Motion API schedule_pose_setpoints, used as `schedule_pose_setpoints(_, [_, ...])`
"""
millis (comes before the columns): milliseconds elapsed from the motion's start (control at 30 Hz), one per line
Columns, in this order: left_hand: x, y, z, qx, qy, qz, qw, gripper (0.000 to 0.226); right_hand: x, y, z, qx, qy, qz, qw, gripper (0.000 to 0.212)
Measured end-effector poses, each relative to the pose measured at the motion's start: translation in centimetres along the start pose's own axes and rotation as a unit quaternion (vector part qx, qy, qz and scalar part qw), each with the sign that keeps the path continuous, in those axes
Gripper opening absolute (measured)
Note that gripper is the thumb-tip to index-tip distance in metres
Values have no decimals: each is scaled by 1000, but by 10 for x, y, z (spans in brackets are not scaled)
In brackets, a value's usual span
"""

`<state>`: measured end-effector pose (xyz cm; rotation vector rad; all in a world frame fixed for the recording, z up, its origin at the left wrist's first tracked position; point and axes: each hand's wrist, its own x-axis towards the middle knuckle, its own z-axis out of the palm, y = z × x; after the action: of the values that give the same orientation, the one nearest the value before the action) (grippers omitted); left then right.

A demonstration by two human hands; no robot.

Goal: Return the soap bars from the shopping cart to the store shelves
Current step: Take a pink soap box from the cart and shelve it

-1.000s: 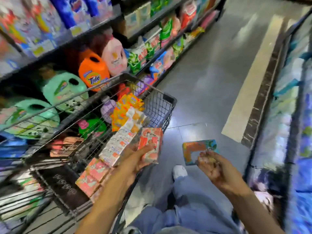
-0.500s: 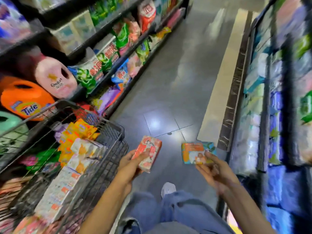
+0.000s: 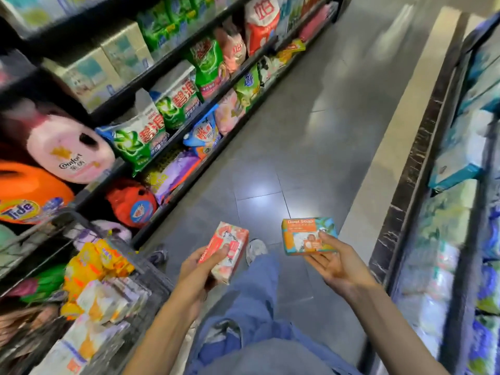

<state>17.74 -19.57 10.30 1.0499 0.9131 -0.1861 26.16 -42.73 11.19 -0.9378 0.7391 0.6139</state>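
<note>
Head view is showing the left hand (image 3: 200,269) gripping a pink soap box (image 3: 226,250) and the right hand (image 3: 335,266) pinching an orange-teal soap box (image 3: 305,235), the shopping cart (image 3: 151,277) sitting left of both.

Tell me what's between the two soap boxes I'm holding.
In the head view, only grey floor and a white shoe show between the pink soap box and the Goat Soap box.
</note>
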Motion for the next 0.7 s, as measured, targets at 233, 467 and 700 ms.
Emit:
schedule_pose_setpoints(233, [113, 121, 72, 9, -2, 22, 1000, 37, 81, -102, 68, 16, 19, -3, 1000, 6])
schedule_pose_setpoints(467, [184, 234, 111, 8, -7, 67, 998, 31, 145, -181, 146, -33, -42, 7, 999, 44])
schedule_pose_setpoints(700, [243, 351, 109, -49, 61, 135, 988, 46, 238, -276, 278, -203, -197, -20, 959, 41])
